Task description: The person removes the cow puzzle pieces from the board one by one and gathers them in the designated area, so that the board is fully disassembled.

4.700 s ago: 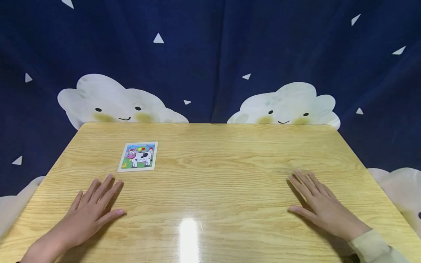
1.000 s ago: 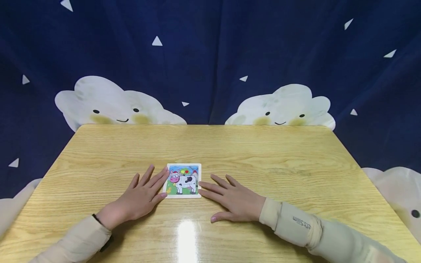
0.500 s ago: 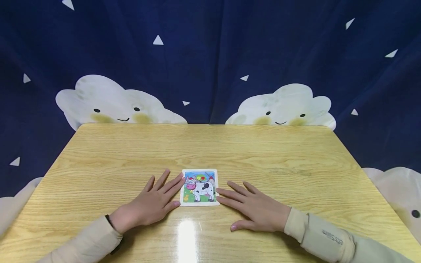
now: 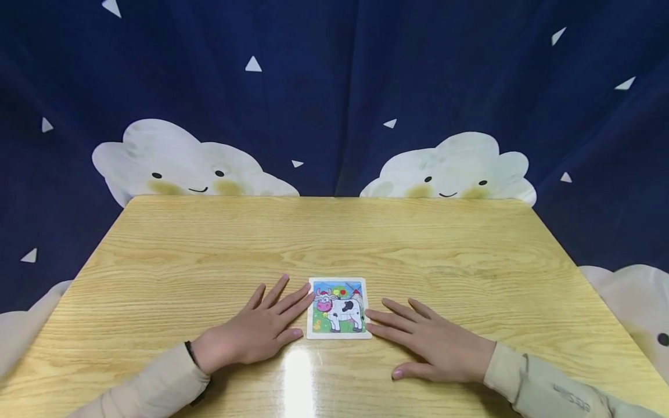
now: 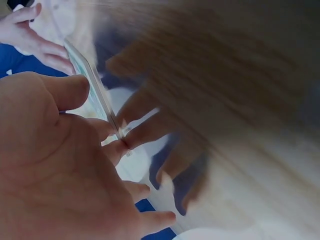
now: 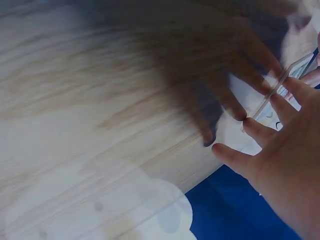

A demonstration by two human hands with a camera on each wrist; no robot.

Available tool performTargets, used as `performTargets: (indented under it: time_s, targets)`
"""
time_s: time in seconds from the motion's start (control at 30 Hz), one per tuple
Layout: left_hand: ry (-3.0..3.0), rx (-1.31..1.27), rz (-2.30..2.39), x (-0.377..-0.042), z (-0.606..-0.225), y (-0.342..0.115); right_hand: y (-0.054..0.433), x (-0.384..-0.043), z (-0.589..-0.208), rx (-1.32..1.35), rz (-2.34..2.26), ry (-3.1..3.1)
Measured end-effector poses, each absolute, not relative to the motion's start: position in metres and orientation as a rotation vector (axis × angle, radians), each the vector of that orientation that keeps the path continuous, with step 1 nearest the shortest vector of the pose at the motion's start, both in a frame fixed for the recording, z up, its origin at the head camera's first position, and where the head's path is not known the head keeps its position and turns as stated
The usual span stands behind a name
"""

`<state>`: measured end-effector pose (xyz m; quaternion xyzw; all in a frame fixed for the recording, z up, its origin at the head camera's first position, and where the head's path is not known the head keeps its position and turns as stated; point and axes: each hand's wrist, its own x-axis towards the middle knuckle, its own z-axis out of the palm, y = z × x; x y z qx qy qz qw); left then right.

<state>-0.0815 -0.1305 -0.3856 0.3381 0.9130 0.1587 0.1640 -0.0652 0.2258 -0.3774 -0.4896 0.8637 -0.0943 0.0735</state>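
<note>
A square cow jigsaw puzzle (image 4: 338,309) with a white border lies flat on the wooden table, near the middle in the head view. My left hand (image 4: 256,331), fingers straight and spread, touches its left edge with the fingertips. On the opposite side my right hand (image 4: 439,345) has two straight fingertips at the puzzle's right edge, its thumb held apart. The left wrist view shows the thin edge of the puzzle (image 5: 92,80) beside the fingers. In the right wrist view the fingertips (image 6: 252,125) meet the puzzle's edge close over the glossy tabletop.
The wooden table (image 4: 334,232) reflects the hands and a bright light streak. Behind it hangs a dark blue curtain (image 4: 313,87) with white triangles and smiling clouds. The table's far edge meets the curtain.
The cow puzzle started at the far left with both hands apart from it. Between the two hands, it has since slid rightward and nearer to me.
</note>
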Motion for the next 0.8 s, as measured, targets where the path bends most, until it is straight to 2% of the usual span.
performTargets:
  time_s: [0.8]
  targets:
    - [2.497,1.07,0.467,-0.063,-0.371,-0.118,0.25,-0.038,-0.375,-1.457,-0.196,2.62]
